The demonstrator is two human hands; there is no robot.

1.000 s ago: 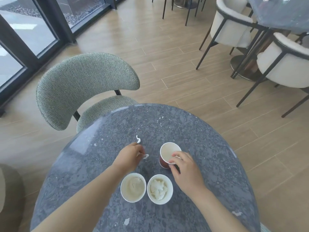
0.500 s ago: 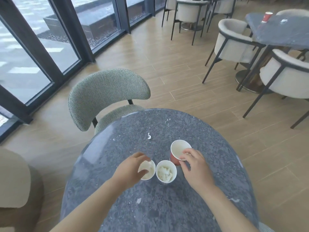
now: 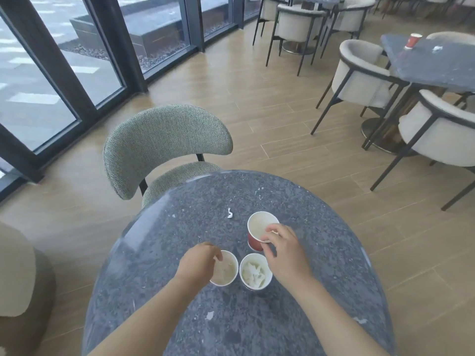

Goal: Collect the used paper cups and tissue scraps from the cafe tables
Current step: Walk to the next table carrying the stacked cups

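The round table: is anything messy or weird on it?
Yes. Loose tissue scraps litter the round table: a twisted scrap near the red cup, and a flat scrap near the front edge. Nothing looks spilled or tipped.

bright, even daylight comes through the tall windows [image 3: 38, 80] on the left. the polished tabletop [image 3: 321, 265] takes a pale glare along its left rim, which washes out the stone pattern there. shadows are soft and short, a faint dark smudge at the foot of the paper cups [image 3: 255, 274]; the white inside of the red cup [image 3: 254, 242] looks nearly blown out. the wide lens bows the window frames and the floor [image 3: 257, 111] boards toward the edges. detail is soft overall, softest on the far chairs [image 3: 359, 80].
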